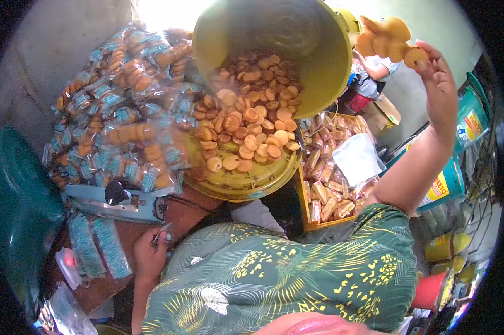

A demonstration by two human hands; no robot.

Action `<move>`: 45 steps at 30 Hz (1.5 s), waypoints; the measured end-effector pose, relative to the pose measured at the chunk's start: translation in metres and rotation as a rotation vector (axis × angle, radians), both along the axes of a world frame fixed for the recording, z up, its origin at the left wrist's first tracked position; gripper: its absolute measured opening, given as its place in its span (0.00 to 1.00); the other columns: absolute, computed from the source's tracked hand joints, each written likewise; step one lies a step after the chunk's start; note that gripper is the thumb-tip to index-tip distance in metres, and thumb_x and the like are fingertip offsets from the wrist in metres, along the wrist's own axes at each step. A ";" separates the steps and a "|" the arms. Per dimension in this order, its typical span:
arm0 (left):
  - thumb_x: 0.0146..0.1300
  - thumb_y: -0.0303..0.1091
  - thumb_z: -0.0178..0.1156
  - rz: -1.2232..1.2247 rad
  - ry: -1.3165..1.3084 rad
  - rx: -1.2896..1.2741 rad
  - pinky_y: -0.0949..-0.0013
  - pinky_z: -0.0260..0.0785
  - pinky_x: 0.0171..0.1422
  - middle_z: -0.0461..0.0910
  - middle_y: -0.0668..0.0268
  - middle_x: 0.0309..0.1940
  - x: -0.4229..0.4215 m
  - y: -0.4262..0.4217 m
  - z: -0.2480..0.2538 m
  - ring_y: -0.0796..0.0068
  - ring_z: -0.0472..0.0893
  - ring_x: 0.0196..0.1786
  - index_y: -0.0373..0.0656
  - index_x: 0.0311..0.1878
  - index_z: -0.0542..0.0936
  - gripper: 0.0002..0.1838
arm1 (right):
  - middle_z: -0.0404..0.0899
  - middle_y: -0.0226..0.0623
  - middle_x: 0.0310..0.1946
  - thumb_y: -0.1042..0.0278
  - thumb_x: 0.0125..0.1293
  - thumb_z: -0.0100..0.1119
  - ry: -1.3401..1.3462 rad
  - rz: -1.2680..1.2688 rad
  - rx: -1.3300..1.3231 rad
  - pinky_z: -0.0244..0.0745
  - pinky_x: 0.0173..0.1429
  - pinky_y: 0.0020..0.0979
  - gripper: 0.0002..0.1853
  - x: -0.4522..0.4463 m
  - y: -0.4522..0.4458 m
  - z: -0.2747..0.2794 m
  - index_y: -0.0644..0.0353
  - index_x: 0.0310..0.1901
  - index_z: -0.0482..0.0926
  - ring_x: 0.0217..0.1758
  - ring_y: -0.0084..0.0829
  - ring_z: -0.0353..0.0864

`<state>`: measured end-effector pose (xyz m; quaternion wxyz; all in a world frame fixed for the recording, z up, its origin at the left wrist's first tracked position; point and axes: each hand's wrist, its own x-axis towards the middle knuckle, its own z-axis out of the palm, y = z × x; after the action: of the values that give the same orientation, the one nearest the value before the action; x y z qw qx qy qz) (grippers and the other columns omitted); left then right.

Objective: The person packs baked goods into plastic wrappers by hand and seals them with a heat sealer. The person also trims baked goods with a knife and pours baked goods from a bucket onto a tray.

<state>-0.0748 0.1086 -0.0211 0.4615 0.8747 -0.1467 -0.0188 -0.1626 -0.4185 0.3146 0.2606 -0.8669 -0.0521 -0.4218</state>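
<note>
My right hand (439,78) is raised at the upper right, its fingers closed on a row of round golden biscuits (390,42). Whether a clear bag wraps them I cannot tell. My left hand (151,248) is low on the left beside the brown table, closed around a small thin thing with a pale pointed end, too small to make out. Loose biscuits (252,120) spill from a tipped yellow tub (327,67) onto a yellow lid (229,187). A blue bag sealer (115,204) stands close to my left hand, with teal printed packets (109,245) in front.
Bagged biscuits (118,111) with teal labels are heaped at the left against the wall. A yellow crate (306,206) of wrapped packs, with a white sheet (357,159) on top, stands right of the tub. Another person (374,72) is behind. Teal buckets (444,181) line the right.
</note>
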 end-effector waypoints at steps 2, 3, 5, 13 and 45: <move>0.69 0.33 0.60 -0.004 -0.006 -0.014 0.71 0.73 0.43 0.83 0.63 0.34 -0.001 0.000 0.001 0.78 0.79 0.36 0.34 0.45 0.82 0.10 | 0.76 0.35 0.56 0.66 0.73 0.56 -0.048 0.022 0.127 0.69 0.64 0.26 0.20 0.013 -0.006 -0.017 0.63 0.63 0.70 0.59 0.25 0.76; 0.69 0.33 0.60 -0.005 -0.005 -0.024 0.71 0.73 0.43 0.83 0.63 0.34 -0.001 0.000 0.001 0.77 0.79 0.36 0.34 0.45 0.82 0.10 | 0.76 0.35 0.56 0.66 0.73 0.57 -0.103 0.083 0.196 0.70 0.63 0.26 0.21 0.020 -0.010 -0.031 0.63 0.63 0.70 0.58 0.24 0.76; 0.69 0.33 0.60 -0.016 -0.016 -0.027 0.71 0.73 0.43 0.83 0.63 0.34 -0.002 0.002 0.002 0.77 0.80 0.36 0.34 0.45 0.82 0.10 | 0.76 0.35 0.56 0.66 0.71 0.60 -0.212 0.200 0.330 0.72 0.61 0.25 0.22 0.035 -0.010 -0.056 0.62 0.63 0.70 0.57 0.24 0.76; 0.69 0.31 0.60 -0.014 0.039 0.016 0.70 0.73 0.43 0.83 0.62 0.34 -0.001 -0.002 0.005 0.76 0.81 0.37 0.34 0.45 0.82 0.09 | 0.76 0.38 0.55 0.73 0.72 0.56 -0.506 -0.193 0.359 0.76 0.60 0.29 0.17 0.007 -0.019 -0.058 0.65 0.60 0.71 0.57 0.28 0.78; 0.69 0.30 0.59 -0.061 0.048 -0.124 0.67 0.72 0.47 0.83 0.61 0.34 0.000 0.005 -0.016 0.74 0.80 0.39 0.34 0.46 0.81 0.09 | 0.72 0.42 0.50 0.68 0.57 0.74 -1.017 -0.813 0.053 0.80 0.51 0.30 0.24 -0.081 -0.068 -0.110 0.67 0.51 0.73 0.48 0.30 0.78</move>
<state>-0.0747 0.1138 -0.0367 0.5176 0.8388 -0.1631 -0.0445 -0.2432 -0.4863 0.2042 0.0444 -0.5030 0.1736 -0.8455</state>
